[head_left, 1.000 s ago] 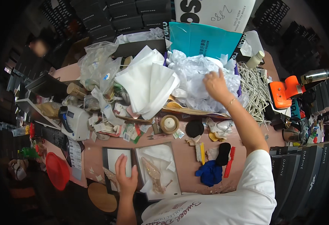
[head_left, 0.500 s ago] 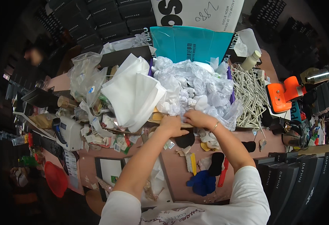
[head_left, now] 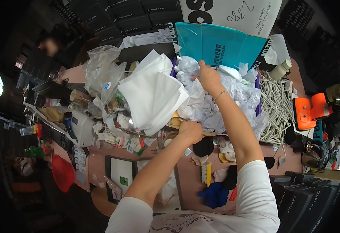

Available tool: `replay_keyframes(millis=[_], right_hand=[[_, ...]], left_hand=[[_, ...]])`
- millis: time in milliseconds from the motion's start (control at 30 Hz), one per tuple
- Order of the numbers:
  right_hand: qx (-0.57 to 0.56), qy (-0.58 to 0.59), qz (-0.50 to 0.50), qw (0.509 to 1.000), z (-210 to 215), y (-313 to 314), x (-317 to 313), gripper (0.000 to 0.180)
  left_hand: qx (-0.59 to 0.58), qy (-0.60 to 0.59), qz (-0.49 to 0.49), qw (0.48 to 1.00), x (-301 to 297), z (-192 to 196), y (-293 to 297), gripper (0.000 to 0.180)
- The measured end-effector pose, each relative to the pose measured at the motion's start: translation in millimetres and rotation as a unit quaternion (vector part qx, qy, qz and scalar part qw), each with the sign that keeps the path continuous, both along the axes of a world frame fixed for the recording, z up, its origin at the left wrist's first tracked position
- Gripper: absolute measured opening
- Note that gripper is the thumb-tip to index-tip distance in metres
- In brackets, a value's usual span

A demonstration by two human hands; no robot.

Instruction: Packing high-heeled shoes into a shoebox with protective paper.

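Observation:
A box heaped with crumpled white tissue paper (head_left: 228, 97) stands in front of me. My left hand (head_left: 190, 132) is curled over the cardboard near edge (head_left: 209, 134) of this box, its fingertips hidden. Further in, my right hand (head_left: 210, 77) reaches across the heap to its far left part, thumb and forefinger apart among the crumpled paper. No lifted item shows in it. White flat sheets (head_left: 150, 97) lie piled left of the heap, beside my left hand. A black round pad (head_left: 203, 147) lies just right of my left wrist.
A teal box flap (head_left: 220, 44) rises behind the heap. To the right are many thin pale sticks (head_left: 273, 108), a cream bottle (head_left: 281, 70) and an orange device (head_left: 309, 112). A yellow brush (head_left: 206, 174) and blue cloth (head_left: 214, 193) lie nearer me. Clear plastic bags (head_left: 104, 70) stand left.
My right hand has moved from the box's near edge, away from me, to the far left part of the heap. My left hand stays at the near edge. The view has shifted slightly.

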State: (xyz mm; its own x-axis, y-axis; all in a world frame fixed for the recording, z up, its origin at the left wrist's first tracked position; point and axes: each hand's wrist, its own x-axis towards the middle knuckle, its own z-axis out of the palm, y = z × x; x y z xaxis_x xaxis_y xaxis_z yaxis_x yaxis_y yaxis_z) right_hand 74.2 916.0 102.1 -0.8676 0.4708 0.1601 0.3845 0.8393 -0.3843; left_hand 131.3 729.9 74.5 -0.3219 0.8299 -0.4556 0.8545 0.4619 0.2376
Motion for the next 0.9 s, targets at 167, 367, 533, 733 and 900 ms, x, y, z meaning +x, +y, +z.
replay_keyframes(millis=[167, 367, 533, 733, 900], right_hand=[[0.082, 0.032, 0.009, 0.996, -2.6, -4.2, -14.4, 0.022], [0.048, 0.365, 0.025, 0.93, 89.3, -14.7, 29.0, 0.009], [-0.503, 0.406, 0.052, 0.761, 128.3, -39.8, 107.0, 0.007], [-0.646, 0.384, 0.08, 0.655, 73.7, -119.1, 200.0, 0.031], [-0.395, 0.153, 0.283, 0.861, 47.0, -235.9, 250.8, 0.018]], left_hand=[[-0.001, 0.007, 0.004, 1.0, 2.7, 8.7, -0.4, 0.044], [-0.008, 0.0, 0.019, 1.0, 7.8, 11.0, -2.6, 0.039], [0.103, 0.098, -0.044, 0.989, 20.0, 30.1, -22.1, 0.044], [0.391, -0.651, 0.34, 0.555, 48.8, 106.4, -137.9, 0.051], [0.431, -0.692, 0.496, 0.298, 93.5, 81.6, -238.7, 0.042]])
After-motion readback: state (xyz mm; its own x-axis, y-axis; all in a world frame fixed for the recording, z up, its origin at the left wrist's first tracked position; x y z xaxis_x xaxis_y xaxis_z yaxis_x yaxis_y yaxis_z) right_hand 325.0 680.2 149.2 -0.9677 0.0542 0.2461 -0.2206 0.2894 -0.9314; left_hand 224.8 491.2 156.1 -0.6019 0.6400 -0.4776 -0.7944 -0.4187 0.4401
